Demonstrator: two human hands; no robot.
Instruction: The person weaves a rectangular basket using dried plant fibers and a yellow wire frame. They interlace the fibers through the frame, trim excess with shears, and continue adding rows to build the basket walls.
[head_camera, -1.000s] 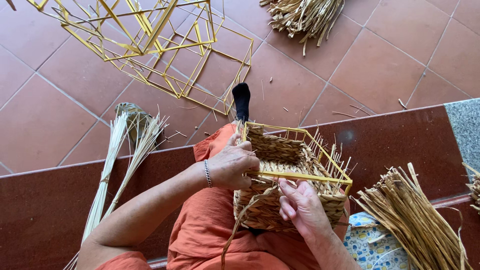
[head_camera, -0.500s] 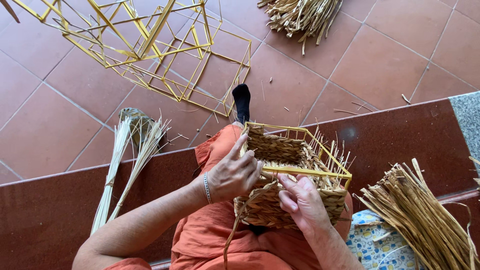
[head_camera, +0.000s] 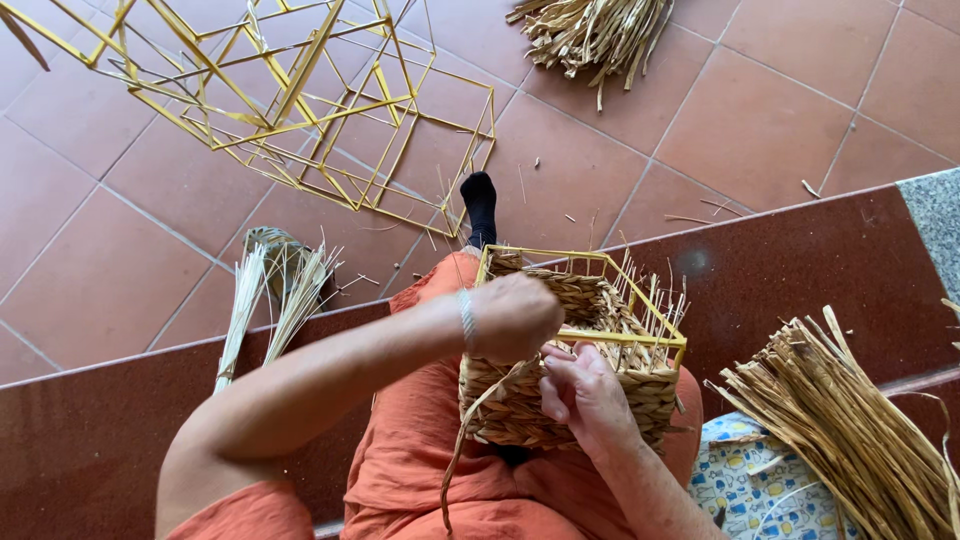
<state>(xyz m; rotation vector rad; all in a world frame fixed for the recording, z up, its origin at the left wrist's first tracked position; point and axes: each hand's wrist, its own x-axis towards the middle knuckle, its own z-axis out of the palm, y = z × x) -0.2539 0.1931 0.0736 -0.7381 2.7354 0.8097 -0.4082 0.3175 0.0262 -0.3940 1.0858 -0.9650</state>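
Basket: the half-woven basket (head_camera: 575, 370) on its yellow wire frame rests on my lap, over my orange clothing (head_camera: 440, 460).
Left hand: my left hand (head_camera: 515, 318) is closed on the basket's near rim.
Right hand: my right hand (head_camera: 585, 395) pinches a straw strand (head_camera: 470, 420) against the woven wall.
Nearby: a straw bundle (head_camera: 850, 430) lies to my right; empty yellow wire frames (head_camera: 290, 100) stand on the tiled floor (head_camera: 760, 120).

No packages, labels, signs or screens show anywhere in this view. Nothing here bears print of that kind.
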